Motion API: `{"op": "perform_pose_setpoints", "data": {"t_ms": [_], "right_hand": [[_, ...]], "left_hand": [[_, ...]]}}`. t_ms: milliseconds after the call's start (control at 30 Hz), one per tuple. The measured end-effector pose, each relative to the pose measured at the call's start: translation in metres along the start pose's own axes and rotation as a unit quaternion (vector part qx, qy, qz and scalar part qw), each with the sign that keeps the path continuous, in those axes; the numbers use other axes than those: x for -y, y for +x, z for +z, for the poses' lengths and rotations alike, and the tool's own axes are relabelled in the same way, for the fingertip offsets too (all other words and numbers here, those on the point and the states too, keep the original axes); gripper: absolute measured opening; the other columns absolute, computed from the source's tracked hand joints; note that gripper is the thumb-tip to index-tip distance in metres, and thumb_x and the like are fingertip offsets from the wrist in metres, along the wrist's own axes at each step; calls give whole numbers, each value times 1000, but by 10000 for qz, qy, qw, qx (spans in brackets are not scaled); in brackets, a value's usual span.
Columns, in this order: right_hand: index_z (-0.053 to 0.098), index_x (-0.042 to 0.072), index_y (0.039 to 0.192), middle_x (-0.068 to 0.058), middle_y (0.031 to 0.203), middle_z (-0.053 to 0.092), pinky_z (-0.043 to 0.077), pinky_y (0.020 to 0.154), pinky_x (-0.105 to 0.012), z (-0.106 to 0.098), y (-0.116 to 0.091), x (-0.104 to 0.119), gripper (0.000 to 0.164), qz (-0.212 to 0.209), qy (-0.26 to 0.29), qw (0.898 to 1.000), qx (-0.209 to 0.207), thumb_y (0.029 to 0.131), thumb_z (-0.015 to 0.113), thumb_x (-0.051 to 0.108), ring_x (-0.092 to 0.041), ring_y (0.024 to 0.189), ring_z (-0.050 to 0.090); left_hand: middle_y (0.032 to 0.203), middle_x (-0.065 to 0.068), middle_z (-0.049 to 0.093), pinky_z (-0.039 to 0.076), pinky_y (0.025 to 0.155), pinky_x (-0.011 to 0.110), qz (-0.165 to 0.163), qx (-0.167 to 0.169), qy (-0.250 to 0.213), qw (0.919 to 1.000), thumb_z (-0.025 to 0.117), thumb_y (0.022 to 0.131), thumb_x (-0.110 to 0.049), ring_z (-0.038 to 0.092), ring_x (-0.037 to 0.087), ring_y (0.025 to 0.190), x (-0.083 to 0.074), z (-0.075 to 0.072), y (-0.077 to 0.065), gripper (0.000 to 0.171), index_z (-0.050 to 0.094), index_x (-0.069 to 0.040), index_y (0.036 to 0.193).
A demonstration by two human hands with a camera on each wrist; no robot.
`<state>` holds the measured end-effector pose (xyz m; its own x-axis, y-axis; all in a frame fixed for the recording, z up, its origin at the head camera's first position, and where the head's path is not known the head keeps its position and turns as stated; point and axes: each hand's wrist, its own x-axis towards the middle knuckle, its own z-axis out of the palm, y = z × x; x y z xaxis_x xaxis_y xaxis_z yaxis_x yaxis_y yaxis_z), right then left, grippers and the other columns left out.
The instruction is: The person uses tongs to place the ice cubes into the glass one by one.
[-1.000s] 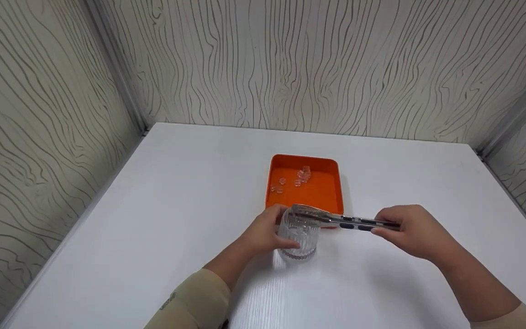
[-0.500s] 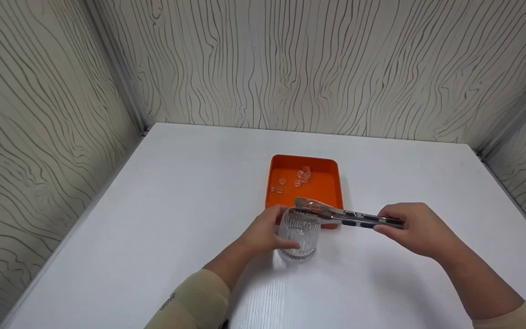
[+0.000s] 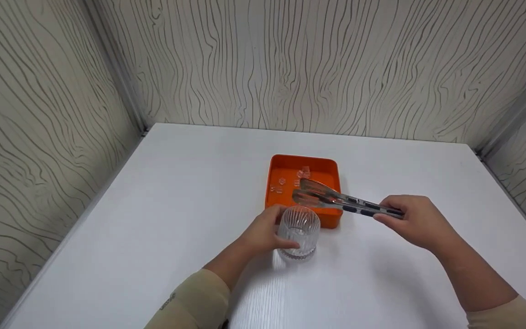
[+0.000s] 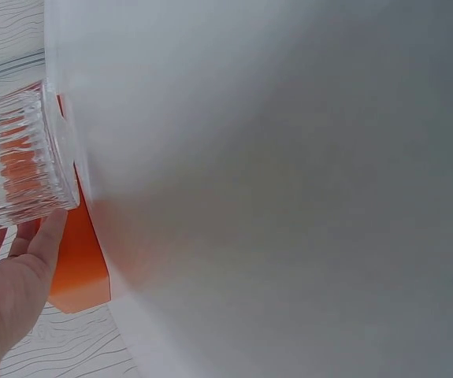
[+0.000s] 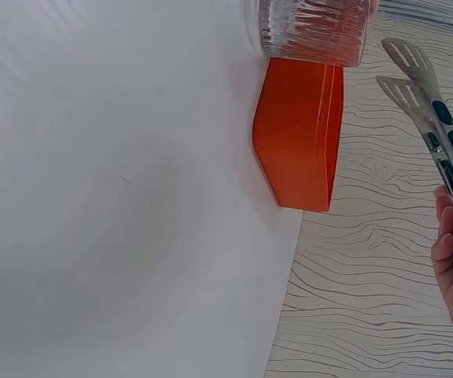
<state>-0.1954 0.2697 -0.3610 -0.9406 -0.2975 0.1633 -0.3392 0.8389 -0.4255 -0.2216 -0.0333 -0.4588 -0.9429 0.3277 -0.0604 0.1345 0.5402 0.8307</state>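
Both hands (image 3: 263, 232) (image 3: 414, 225) curled, forearms (image 3: 473, 283) aslant toward each other

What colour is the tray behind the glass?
The tray is orange; the head view shows it best, with its inside visible.

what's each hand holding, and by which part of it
The left hand holds the glass around its side; the right hand grips the tongs by the handle end.
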Motion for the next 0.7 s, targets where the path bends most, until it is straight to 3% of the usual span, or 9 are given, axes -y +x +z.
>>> {"op": "perform_pose_setpoints", "data": {"t_ms": [267,500,700], "right_hand": [[63,13,83,1,65,51,36,51,-28,4,12,-2,16,655,43,9978,-10,84,66,29,-17,62,44],[62,9,83,-1,63,51,36,51,-29,12,23,-3,19,905,111,9955,-268,86,63,28,-18,60,44],[62,8,85,-3,67,53,37,51,-29,18,31,-5,19,1200,165,9925,-177,86,62,28,-20,63,45]], "left_hand": [[117,-10,52,41,98,36,-61,5,63,10000,84,60,-37,50,12,110,-1,0,0,74,45,-25,122],[116,-11,52,40,98,36,16,-42,82,10000,84,61,-34,49,12,110,-2,0,-1,72,45,-26,122],[116,-13,51,40,98,36,-155,-51,101,9998,84,60,-37,49,11,110,-4,0,-1,72,45,-29,121]]}}
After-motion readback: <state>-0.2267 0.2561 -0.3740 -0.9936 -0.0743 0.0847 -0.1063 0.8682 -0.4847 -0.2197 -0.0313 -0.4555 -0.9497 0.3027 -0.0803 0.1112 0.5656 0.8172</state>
